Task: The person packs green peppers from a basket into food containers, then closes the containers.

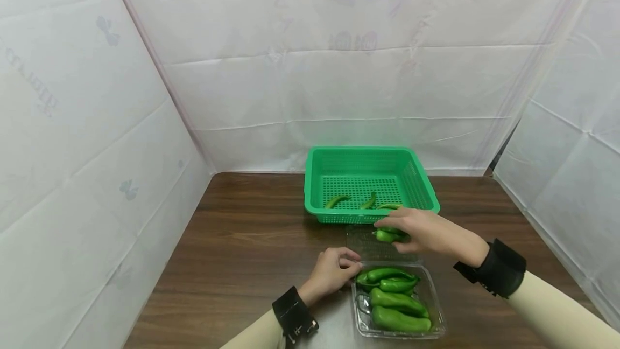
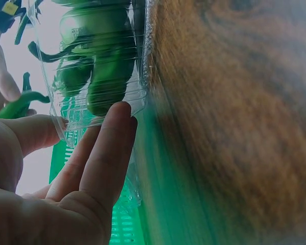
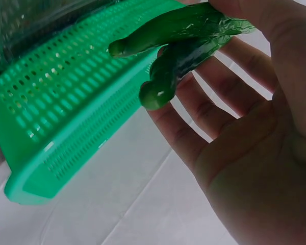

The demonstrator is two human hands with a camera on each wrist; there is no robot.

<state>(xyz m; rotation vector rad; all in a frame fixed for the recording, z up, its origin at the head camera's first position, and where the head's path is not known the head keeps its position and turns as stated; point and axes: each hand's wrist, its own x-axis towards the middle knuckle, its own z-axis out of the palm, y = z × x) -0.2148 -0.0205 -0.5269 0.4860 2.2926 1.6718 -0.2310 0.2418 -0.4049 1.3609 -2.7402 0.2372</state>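
Note:
My right hand (image 1: 428,234) holds two green peppers (image 1: 386,236), gripped between thumb and fingers over the opened lid (image 1: 359,242) of a clear plastic clamshell container (image 1: 437,300). In the right wrist view, one pepper (image 3: 166,31) crosses above a darker, bent one (image 3: 159,89), their far ends tucked under the thumb. My left hand (image 1: 333,272) is at the container's far left corner. The left wrist view shows its thumb and fingers pinching the clear wall there. Several green peppers (image 1: 396,301) lie crosswise inside the container.
Just beyond the lid stands a green perforated basket (image 1: 422,181), with a few thin green peppers (image 1: 337,201) on its bottom. Dark wood-grain table (image 1: 242,230) surrounds both containers. White sheeting (image 1: 290,90) hangs behind and along both sides.

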